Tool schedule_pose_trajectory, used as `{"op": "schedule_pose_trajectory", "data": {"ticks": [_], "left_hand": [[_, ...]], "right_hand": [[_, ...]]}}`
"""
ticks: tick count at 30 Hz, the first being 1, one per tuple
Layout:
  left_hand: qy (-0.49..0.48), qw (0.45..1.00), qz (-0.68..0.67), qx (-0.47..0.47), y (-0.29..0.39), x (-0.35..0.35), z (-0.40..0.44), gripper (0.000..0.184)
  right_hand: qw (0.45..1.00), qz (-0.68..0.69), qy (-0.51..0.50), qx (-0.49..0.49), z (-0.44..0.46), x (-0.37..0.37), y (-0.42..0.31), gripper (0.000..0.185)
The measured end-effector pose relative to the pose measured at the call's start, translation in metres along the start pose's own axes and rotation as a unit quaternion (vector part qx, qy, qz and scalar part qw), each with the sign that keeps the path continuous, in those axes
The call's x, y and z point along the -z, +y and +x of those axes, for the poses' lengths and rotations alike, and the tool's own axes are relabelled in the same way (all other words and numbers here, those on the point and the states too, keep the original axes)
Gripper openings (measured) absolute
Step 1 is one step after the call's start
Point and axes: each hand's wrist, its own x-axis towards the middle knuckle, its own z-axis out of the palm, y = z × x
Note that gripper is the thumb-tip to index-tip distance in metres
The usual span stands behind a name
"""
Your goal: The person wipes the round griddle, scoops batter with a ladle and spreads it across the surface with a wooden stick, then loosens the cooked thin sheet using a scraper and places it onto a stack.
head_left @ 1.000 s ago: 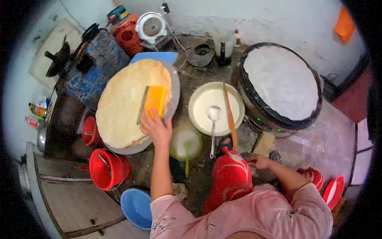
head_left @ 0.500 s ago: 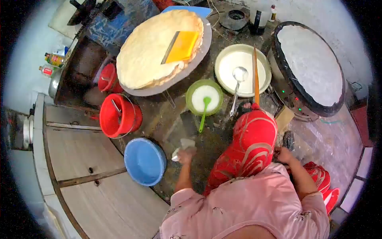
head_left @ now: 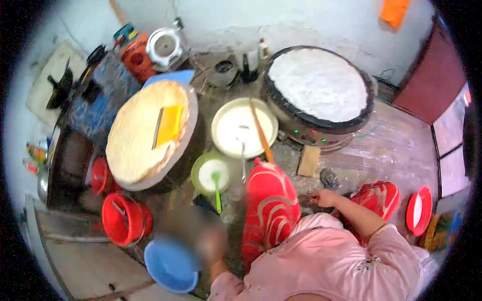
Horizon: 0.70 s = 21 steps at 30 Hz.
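Note:
A blurred patch covers my left hand (head_left: 212,244) by the rim of the blue basin (head_left: 171,271), so its fingers and anything in them are hidden. My right hand (head_left: 324,197) hangs low beside the red-patterned trouser knee (head_left: 271,195), fingers loosely extended, with nothing visible in it. Ahead lies a round griddle (head_left: 321,115) covered by a thin white sheet of batter (head_left: 321,80). The cream bowl of batter (head_left: 217,118) holds a ladle (head_left: 243,160) and a long wooden stick (head_left: 262,131). Near it, a green bowl (head_left: 197,175) has a green spoon (head_left: 217,193) in white liquid.
Stacked thin flatbreads (head_left: 138,135) lie on a round board, with a yellow scraper (head_left: 169,124) on top. Red buckets (head_left: 123,220) stand at the left. Beside the griddle lie a tan block (head_left: 309,161) and a dark scrubber (head_left: 329,178). A red basin (head_left: 419,210) is at the right.
My view has turned to the right and up, showing more wall and the griddle fully. My left hand, earlier holding a white cloth, is now beside the blue basin and blurred.

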Motion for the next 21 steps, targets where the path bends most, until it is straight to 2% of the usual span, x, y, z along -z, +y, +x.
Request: {"op": "schedule_pose_trajectory", "data": {"ticks": [1, 3, 4, 5, 6, 7, 8, 10, 11, 12, 13, 15, 16, 17, 18, 19, 20, 21], "left_hand": [[0.011, 0.993, -0.111, 0.039, 0.004, 0.021, 0.002, 0.024], [0.024, 0.937, -0.326, 0.123, 0.018, 0.077, -0.011, 0.016], [-0.022, 0.879, -0.447, 0.164, 0.040, 0.110, -0.016, 0.014], [-0.069, 0.802, -0.558, 0.204, 0.072, 0.149, -0.023, 0.012], [-0.049, 0.760, -0.618, 0.194, 0.120, 0.197, -0.033, 0.006], [-0.006, 0.778, -0.600, 0.187, 0.139, 0.218, -0.034, 0.006], [0.062, 0.804, -0.580, 0.117, 0.147, 0.224, -0.034, 0.006], [0.127, 0.819, -0.557, 0.042, 0.184, 0.257, -0.042, 0.007], [0.074, 0.822, -0.560, -0.072, 0.230, 0.300, -0.053, 0.008], [0.021, 0.813, -0.552, -0.184, 0.266, 0.335, -0.063, 0.010], [0.021, 0.813, -0.551, -0.189, 0.286, 0.358, -0.069, 0.010], [-0.075, 0.813, -0.480, -0.321, 0.308, 0.387, -0.080, 0.012], [-0.133, 0.784, -0.464, -0.390, 0.297, 0.393, -0.075, 0.026], [-0.131, 0.784, -0.461, -0.394, 0.310, 0.398, -0.078, 0.026], [-0.073, 0.784, -0.450, -0.421, 0.335, 0.407, -0.084, 0.023], [-0.015, 0.780, -0.436, -0.448, 0.352, 0.414, -0.092, 0.022], [-0.014, 0.815, -0.475, -0.332, 0.357, 0.420, -0.101, 0.021], [-0.015, 0.814, -0.475, -0.336, 0.362, 0.420, -0.105, 0.021]], "right_hand": [[1.000, 0.007, 0.015, -0.006, 0.001, 0.002, 0.003, 0.036], [0.978, 0.165, 0.090, 0.090, 0.010, 0.002, 0.008, 0.032], [0.964, 0.192, 0.125, 0.135, 0.015, 0.007, 0.003, 0.030], [0.962, 0.195, 0.135, 0.134, 0.008, 0.021, -0.016, 0.030], [0.947, 0.244, 0.141, 0.154, -0.010, 0.040, -0.047, 0.027], [0.929, 0.292, 0.146, 0.174, -0.029, 0.054, -0.076, 0.024], [0.900, 0.323, 0.142, 0.255, -0.038, 0.060, -0.098, 0.022], [0.816, 0.336, 0.142, 0.448, -0.062, 0.075, -0.151, 0.019], [0.814, 0.248, 0.128, 0.509, -0.078, 0.084, -0.175, 0.046], [0.798, 0.213, 0.150, 0.543, -0.101, 0.091, -0.201, 0.063], [0.779, 0.177, 0.171, 0.576, -0.121, 0.096, -0.223, 0.081], [0.800, 0.021, 0.143, 0.583, -0.144, 0.101, -0.246, 0.100], [0.776, 0.036, 0.180, 0.603, -0.151, 0.095, -0.248, 0.078], [0.774, 0.035, 0.184, 0.605, -0.156, 0.097, -0.250, 0.078], [0.841, 0.022, 0.008, 0.540, -0.161, 0.101, -0.252, 0.057], [0.876, 0.007, -0.168, 0.452, -0.164, 0.104, -0.251, 0.037], [0.841, 0.103, -0.103, 0.521, -0.166, 0.095, -0.241, 0.015], [0.842, 0.102, -0.099, 0.521, -0.168, 0.092, -0.239, 0.015]]}}
